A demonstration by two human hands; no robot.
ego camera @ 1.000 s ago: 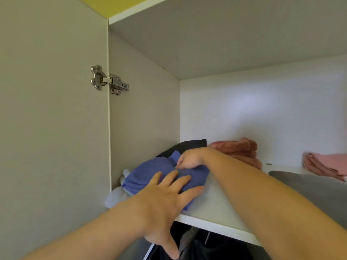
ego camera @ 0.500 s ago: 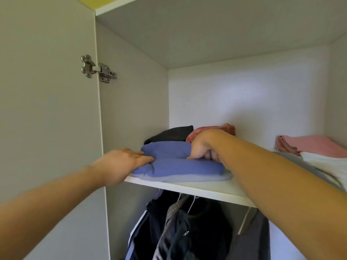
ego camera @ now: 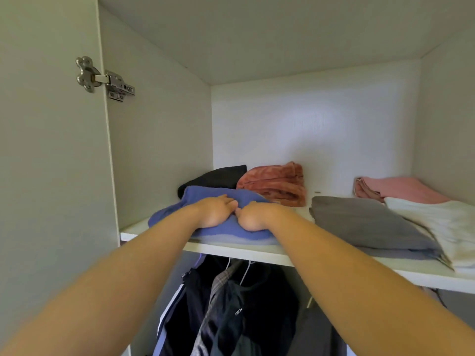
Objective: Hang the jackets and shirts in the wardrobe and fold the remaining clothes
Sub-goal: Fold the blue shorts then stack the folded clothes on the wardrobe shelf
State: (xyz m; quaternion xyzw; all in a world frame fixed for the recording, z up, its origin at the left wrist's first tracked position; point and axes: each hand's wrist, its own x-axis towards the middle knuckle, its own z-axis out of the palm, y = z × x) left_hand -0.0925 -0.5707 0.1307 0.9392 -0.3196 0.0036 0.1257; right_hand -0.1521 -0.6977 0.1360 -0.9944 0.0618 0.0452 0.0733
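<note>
A folded blue garment (ego camera: 205,196) lies at the left end of the wardrobe's upper shelf (ego camera: 257,251), on top of a pale folded piece. My left hand (ego camera: 214,210) and my right hand (ego camera: 253,214) press down on its top side by side, fingers pointing into the shelf. Behind it sit a black folded item (ego camera: 216,177) and a rust-pink fleece (ego camera: 275,183). Dark jackets and shirts (ego camera: 231,304) hang on hangers below the shelf.
To the right on the shelf lie a grey folded cloth (ego camera: 365,222), a white folded cloth (ego camera: 437,227) and a pink one (ego camera: 401,188) at the back. The open wardrobe door (ego camera: 51,150) with its metal hinge (ego camera: 102,78) stands at the left.
My left hand moved from the blue garment's left edge onto its top, next to my right hand. The view pulled back and dropped, showing more of the shelf's right side.
</note>
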